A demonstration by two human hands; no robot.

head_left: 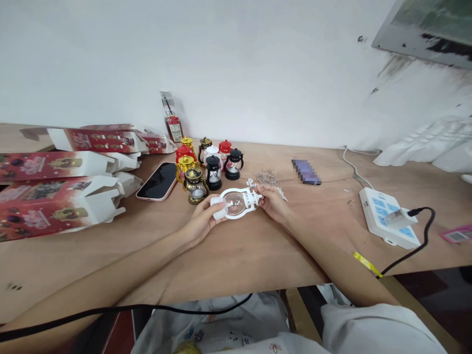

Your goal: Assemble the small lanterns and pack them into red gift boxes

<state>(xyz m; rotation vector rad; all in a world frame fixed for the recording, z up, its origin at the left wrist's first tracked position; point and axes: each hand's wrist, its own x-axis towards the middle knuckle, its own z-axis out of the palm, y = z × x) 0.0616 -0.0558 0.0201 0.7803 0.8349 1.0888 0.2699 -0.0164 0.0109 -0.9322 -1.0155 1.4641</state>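
A white toy lantern [235,204] with a clear globe lies sideways in the air above the table, between both hands. My left hand [204,220] is closed around its white base, thumb on top. At the other end, the fingers of my right hand [272,200] pinch the lantern's top; whether they also hold some small part there is hidden. Just beyond the right hand lie a small heap of thin metal wire pieces [267,177] and some white plastic bits [251,182]. Behind the left hand stand several small lanterns, including a bronze one [196,187] and a black one [213,173].
Red printed cartons [55,204] are piled at the left, with a pink-edged phone [158,182] beside them. A bottle-like pack [172,120] leans on the wall. At right are a blurred phone [307,171], a white power strip [387,216] with cables, and white plastic wrapping [431,142].
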